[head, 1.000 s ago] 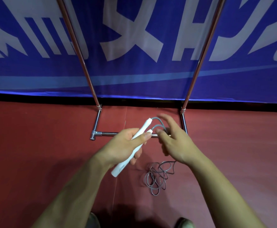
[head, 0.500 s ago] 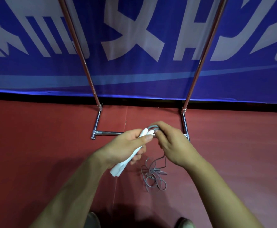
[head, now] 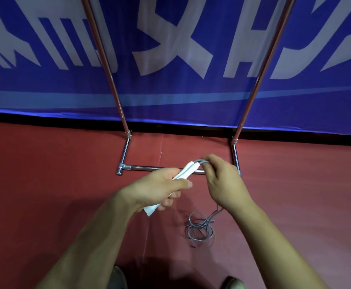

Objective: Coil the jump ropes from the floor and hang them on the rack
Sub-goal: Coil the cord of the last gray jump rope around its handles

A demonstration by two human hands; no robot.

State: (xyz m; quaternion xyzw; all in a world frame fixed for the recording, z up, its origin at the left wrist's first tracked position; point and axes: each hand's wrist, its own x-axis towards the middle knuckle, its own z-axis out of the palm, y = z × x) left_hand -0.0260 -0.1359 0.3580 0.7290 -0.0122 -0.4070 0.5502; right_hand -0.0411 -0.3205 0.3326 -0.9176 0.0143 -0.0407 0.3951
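Observation:
My left hand grips the two white handles of a jump rope, held together and pointing up to the right. My right hand pinches the grey cord where it leaves the handle tips. The rest of the cord runs down under my right wrist to a loose tangle on the red floor. The metal rack stands just beyond my hands, its base bar on the floor and two poles rising out of view.
A blue banner with white characters hangs behind the rack. The red floor spreads to both sides. My shoe tips show at the bottom edge.
My right hand closed onto the cord at the handle tips. The handles tilted lower in my left hand, and the tangle on the floor shrank and shifted a little.

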